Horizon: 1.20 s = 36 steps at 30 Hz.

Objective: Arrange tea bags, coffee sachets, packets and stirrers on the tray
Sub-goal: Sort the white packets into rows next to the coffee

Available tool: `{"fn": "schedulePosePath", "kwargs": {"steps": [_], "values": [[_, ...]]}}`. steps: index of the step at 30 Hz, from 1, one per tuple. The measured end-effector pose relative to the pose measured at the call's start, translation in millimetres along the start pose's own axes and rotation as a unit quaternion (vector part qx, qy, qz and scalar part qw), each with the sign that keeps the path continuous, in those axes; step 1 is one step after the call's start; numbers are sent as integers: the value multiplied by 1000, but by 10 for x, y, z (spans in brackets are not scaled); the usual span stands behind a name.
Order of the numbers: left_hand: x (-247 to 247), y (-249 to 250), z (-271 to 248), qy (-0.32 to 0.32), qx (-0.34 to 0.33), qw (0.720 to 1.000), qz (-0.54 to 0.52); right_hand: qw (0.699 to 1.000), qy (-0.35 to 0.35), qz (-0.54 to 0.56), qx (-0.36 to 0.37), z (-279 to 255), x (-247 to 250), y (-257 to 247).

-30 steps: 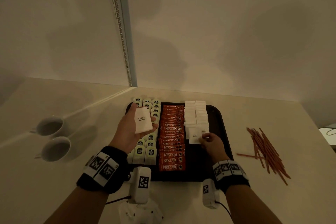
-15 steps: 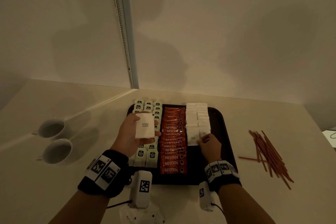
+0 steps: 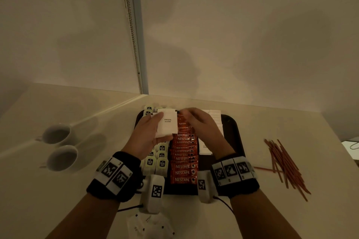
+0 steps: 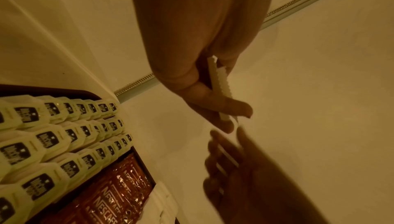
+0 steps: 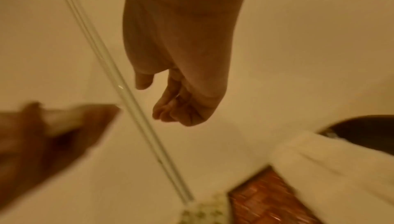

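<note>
My left hand (image 3: 152, 125) grips a small stack of white sugar packets (image 3: 168, 124) above the far left part of the dark tray (image 3: 234, 132); the left wrist view shows the stack (image 4: 219, 82) edge-on between thumb and fingers. My right hand (image 3: 196, 122) hovers blurred just right of the stack, its fingers loosely curled and empty in the right wrist view (image 5: 177, 106). On the tray lie rows of pale tea bags (image 3: 155, 164), red coffee sachets (image 3: 182, 172) and white sugar packets (image 3: 213, 114). Brown stirrers (image 3: 285, 163) lie on the table to the right.
Two white cups (image 3: 56, 134) (image 3: 62, 158) stand on the table at the left. A few loose white packets (image 3: 149, 225) lie by the near edge. The wall and a window frame with a bead chain (image 3: 134, 44) close off the back.
My right hand left the sugar packet row on the tray and moved up and left to the stack. My left hand carried the stack farther away over the tray.
</note>
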State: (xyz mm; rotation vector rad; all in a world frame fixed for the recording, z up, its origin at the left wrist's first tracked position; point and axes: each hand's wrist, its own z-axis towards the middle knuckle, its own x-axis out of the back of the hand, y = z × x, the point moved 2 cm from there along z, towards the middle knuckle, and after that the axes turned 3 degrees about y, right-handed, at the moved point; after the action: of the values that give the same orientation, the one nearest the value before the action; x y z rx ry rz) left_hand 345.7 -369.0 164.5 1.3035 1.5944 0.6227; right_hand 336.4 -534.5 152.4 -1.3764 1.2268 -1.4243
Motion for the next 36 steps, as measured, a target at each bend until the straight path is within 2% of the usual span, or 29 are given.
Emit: {"fn": "schedulePosePath", "kwargs": {"steps": [4,9,11,14,16,17,21,26,30,33,36], "values": [[-28,-22,-12,-13,-44,997,61,999,-15,0,36,22,-119,-231],[-2,-13,-52,-38,-78,993,84,998,27,48,26,25,-51,-207],[19,-13,-49,-16,-100,990,94,996,33,88,9,5,-6,-185],[59,38,-4,54,-152,983,91,989,-37,136,-48,-84,-10,-121],[30,73,20,60,-168,980,92,986,-101,117,-64,-155,-74,-68],[5,82,21,56,-170,979,96,983,-108,132,-69,-185,-116,-51],[-48,45,9,35,-178,975,126,964,-46,251,-74,-208,-177,7],[-32,50,-30,57,-193,970,137,979,5,195,-54,-233,-128,27],[-63,50,-17,39,-186,968,166,980,19,193,-50,-224,-78,83],[-76,18,15,26,-155,975,156,980,26,187,-61,-215,21,177],[-12,-9,42,18,-115,988,105,977,79,186,-70,-204,291,400]]}}
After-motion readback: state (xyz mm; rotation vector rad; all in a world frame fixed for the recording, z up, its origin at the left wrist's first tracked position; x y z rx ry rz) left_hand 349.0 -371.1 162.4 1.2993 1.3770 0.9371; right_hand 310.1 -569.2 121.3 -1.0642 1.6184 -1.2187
